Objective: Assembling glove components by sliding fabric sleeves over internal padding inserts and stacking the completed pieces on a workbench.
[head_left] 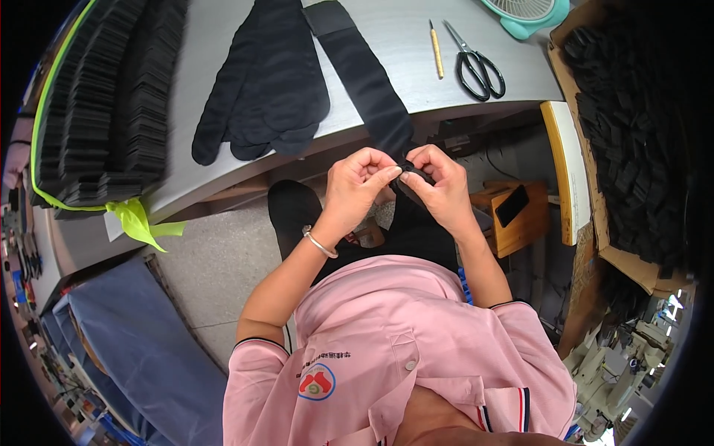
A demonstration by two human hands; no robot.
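Note:
My left hand and my right hand meet in front of me, just off the table's near edge. Both pinch the end of a long black fabric strap. From my fingers the strap runs up over the edge and lies across the tabletop, its far end bearing a greyer patch. The small part between my fingertips is bunched and partly hidden. Left of the strap lies a fanned pile of black fabric pieces with rounded ends.
Black-handled scissors and a slim yellowish tool rest on the grey table. A teal fan stands behind. At left are stacked black strips tied with neon ribbon; at right, a cardboard box of black pieces. A phone lies on a wooden stand.

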